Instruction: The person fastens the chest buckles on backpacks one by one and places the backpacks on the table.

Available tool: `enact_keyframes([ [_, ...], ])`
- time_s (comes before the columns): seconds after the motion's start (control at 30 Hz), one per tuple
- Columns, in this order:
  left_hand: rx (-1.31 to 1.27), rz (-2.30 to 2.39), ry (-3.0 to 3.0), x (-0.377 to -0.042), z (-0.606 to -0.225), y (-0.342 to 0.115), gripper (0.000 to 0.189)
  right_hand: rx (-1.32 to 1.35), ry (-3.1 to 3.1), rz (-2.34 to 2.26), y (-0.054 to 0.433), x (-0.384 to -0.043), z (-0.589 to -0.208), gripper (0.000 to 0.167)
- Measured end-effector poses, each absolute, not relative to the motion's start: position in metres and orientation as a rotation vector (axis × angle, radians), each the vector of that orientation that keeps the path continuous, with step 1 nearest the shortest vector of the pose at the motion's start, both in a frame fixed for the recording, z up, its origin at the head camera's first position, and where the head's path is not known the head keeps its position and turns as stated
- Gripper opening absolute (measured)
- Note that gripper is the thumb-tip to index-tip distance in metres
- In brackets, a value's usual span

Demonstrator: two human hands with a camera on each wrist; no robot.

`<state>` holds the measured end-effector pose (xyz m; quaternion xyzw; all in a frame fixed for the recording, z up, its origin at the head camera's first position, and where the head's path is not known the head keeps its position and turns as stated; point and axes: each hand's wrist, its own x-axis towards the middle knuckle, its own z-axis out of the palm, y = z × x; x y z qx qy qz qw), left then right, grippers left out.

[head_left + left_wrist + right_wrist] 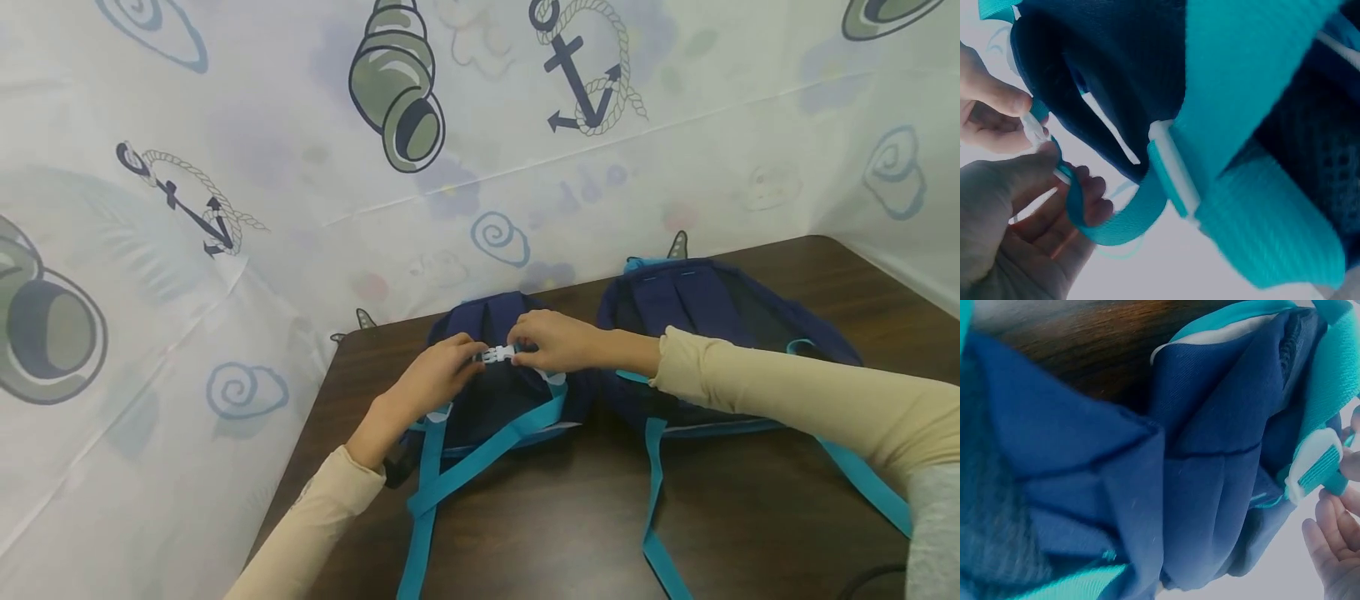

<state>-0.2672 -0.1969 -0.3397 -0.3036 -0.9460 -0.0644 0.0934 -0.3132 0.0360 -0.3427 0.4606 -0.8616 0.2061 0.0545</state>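
Note:
A white side-release buckle (497, 354) is held above the left navy backpack (480, 417). My left hand (431, 379) pinches its left end, and my right hand (558, 340) pinches the right end. The two halves meet between the fingertips; whether they are fully locked I cannot tell. In the left wrist view a narrow teal strap (1116, 225) loops from the fingers holding the buckle (1035, 130). White strap adjusters show on the bag's shoulder straps, one adjuster (1316, 462) close to my right fingers in the right wrist view.
Another navy backpack (667, 308) lies to the right, under my right forearm, its teal straps (654, 500) trailing forward. Both bags rest on a dark wooden table (570, 517). Behind hangs a white curtain (300, 108) printed with shells and anchors. A dark cord (873, 575) lies at lower right.

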Motion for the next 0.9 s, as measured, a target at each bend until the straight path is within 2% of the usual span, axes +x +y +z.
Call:
enact_keyframes([
  [0.27, -1.023, -0.298, -2.753, -0.274, -0.35, -0.194, 0.053, 1.459, -2.631, 0.59, 0.033, -0.314, -0.349, 0.022],
  [0.4, -1.041, -0.278, -2.734, -0.277, -0.349, -0.193, 0.053, 1.458, -2.636, 0.568, 0.031, -0.313, -0.347, 0.022],
  [0.5, -0.975, -0.172, -2.784, -0.273, -0.347, -0.191, 0.057, 1.42, -2.699, 0.442, 0.031, -0.31, -0.344, 0.038],
  [0.67, -0.841, 0.002, -2.884, -0.263, -0.338, -0.184, 0.088, 1.322, -2.764, 0.074, 0.05, -0.302, -0.337, 0.079],
  [0.77, -0.836, 0.076, -2.913, -0.26, -0.333, -0.176, 0.095, 1.27, -2.75, -0.007, 0.073, -0.298, -0.337, 0.086],
  [0.9, -0.899, 0.137, -2.922, -0.258, -0.33, -0.163, 0.095, 1.222, -2.743, 0.027, 0.1, -0.295, -0.343, 0.086],
])
